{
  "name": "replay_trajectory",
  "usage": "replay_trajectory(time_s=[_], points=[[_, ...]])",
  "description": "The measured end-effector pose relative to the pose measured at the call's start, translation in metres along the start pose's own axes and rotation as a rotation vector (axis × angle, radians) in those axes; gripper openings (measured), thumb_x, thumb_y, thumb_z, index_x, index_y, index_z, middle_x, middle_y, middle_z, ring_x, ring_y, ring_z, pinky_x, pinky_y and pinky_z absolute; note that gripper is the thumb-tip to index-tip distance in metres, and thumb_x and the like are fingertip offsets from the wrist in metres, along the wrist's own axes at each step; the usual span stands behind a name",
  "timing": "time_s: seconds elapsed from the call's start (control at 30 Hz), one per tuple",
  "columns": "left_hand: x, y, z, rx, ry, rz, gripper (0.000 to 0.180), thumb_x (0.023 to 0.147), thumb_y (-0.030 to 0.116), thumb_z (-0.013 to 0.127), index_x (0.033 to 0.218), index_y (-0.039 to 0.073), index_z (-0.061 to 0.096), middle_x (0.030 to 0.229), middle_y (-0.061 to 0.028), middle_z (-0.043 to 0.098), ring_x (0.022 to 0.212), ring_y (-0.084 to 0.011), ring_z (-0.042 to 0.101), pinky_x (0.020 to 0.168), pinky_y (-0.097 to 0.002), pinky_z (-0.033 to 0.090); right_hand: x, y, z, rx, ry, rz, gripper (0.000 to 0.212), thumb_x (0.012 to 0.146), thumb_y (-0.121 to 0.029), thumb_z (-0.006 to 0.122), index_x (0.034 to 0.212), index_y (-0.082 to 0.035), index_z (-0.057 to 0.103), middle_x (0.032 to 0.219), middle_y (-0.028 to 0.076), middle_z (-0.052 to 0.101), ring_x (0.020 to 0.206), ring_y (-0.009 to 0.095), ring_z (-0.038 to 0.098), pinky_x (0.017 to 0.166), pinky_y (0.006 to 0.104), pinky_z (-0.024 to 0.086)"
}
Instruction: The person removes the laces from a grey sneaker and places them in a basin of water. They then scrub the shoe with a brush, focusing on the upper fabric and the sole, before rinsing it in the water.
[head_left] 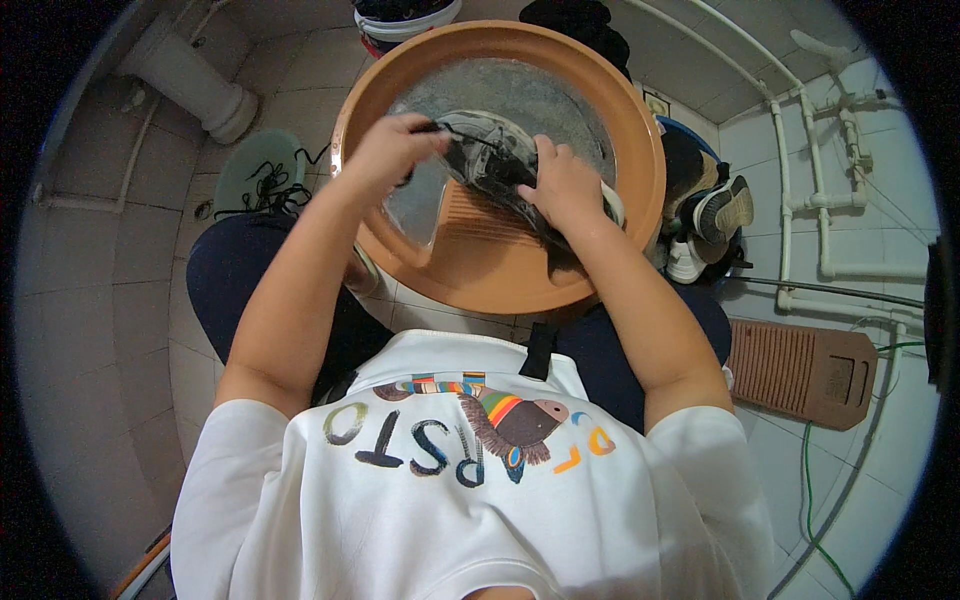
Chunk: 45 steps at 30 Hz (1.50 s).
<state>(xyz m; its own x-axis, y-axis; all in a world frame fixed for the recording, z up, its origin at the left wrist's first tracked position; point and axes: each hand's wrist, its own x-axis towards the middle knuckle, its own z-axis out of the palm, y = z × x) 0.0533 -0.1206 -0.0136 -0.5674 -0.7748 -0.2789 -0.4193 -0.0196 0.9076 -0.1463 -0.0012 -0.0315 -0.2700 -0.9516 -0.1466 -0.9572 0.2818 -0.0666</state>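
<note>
A wet black sneaker (485,165) with a pale sole edge lies tilted across the ribbed washboard (490,222) of an orange-brown round basin (640,150). My right hand (572,188) grips the sneaker by its right part, fingers over the upper. On the sneaker's left, my left hand (390,155) pinches a black shoelace (458,132) that runs to the lacing; a loose end hangs below the fingers. Greyish water (500,80) fills the basin's deeper part. The sneaker's near side is partly hidden by my right hand.
A pale green bowl (250,160) holding black laces stands left of the basin. At right are several shoes (715,215) in a blue tub and a brown washboard (800,372) on the tiles. Behind the basin stands a white bucket (410,25). Pipes (785,190) line the right wall.
</note>
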Motion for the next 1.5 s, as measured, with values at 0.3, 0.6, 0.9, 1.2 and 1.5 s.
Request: replay_trajectory(time_s=[0.3,0.6,0.9,1.2,1.5], points=[[-0.004,0.005,-0.039,-0.312,0.110,-0.075,0.024,0.081,0.019,0.064,0.098,0.003,0.059,0.082,-0.0014,0.059,0.070,-0.0112,0.053,0.062,-0.0247,0.041,0.008,0.003,-0.002,0.041,-0.066,0.019,0.064,0.074,-0.034,0.070,0.123,-0.008,0.038,0.104,0.018,0.054,0.094,0.034,0.057,0.076,0.0421,0.048],[-0.018,0.023,-0.005,-0.364,0.150,0.162,0.028,0.088,0.026,0.055,0.105,0.003,0.057,0.084,-0.0039,0.059,0.076,-0.0160,0.054,0.076,-0.0256,0.041,0.013,0.000,-0.002,-0.022,-0.083,0.005,0.063,0.073,-0.035,0.070,0.120,-0.007,0.039,0.100,0.016,0.055,0.091,0.033,0.059,0.074,0.0419,0.049],[0.030,0.026,0.037,-0.752,-0.075,-0.009,0.019,0.092,0.024,0.045,0.082,0.010,0.039,0.061,0.0008,0.038,0.053,-0.0107,0.032,0.048,-0.0269,0.029,0.006,-0.005,-0.006,-0.026,-0.043,-0.024,0.062,0.071,-0.032,0.071,0.118,-0.007,0.039,0.100,0.016,0.055,0.089,0.033,0.059,0.073,0.0421,0.049],[0.031,0.044,0.036,-0.137,-0.059,-0.053,0.022,0.087,0.025,0.053,0.086,0.005,0.045,0.062,-0.0061,0.047,0.055,-0.0198,0.047,0.052,-0.0333,0.038,0.009,-0.006,0.013,-0.047,0.059,-0.046,0.052,0.073,-0.028,0.069,0.111,-0.008,0.040,0.096,0.018,0.053,0.086,0.035,0.059,0.070,0.0423,0.050],[0.024,0.047,0.058,1.056,-0.081,0.171,0.035,0.076,0.029,0.065,0.091,-0.002,0.061,0.088,-0.0213,0.063,0.084,-0.0356,0.061,0.075,-0.0416,0.049,0.010,-0.007,0.011,-0.054,0.062,-0.052,0.027,0.083,-0.014,0.049,0.110,-0.009,0.046,0.099,0.015,0.056,0.085,0.031,0.061,0.069,0.0443,0.049]])
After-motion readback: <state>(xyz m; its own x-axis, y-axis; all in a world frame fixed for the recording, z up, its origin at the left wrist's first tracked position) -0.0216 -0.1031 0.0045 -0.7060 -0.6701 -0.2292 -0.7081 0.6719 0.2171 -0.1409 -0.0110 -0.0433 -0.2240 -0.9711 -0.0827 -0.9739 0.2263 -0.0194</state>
